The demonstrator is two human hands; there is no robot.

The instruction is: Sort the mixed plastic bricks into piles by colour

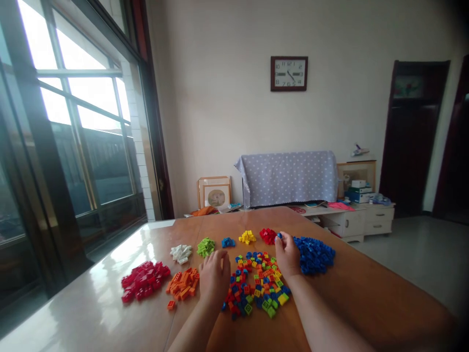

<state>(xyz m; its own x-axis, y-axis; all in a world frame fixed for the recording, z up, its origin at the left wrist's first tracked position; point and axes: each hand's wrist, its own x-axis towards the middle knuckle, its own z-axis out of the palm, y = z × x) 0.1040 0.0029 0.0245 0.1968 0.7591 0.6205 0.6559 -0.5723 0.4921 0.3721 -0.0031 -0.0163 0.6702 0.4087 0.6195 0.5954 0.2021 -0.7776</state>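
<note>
My right hand point(287, 254) is closed on a small blue brick point(279, 235), held up between the red pile point(268, 236) and the large blue pile point(315, 254). My left hand point(214, 275) hovers between the orange pile point(182, 284) and the mixed-colour bricks point(256, 283); its fingers are curled downward, and whether they hold anything is hidden. Along the back lie a white pile point(181, 253), a green pile point(205, 247), a small blue pile point(228, 242) and a yellow pile point(247, 237).
All the piles lie on a shiny brown table point(366, 293). A dark pink pile point(144, 281) is at the left, with a single orange brick point(171, 305) nearer me. Beyond the table stand a cloth-covered object point(289, 178) and a white cabinet point(353, 222).
</note>
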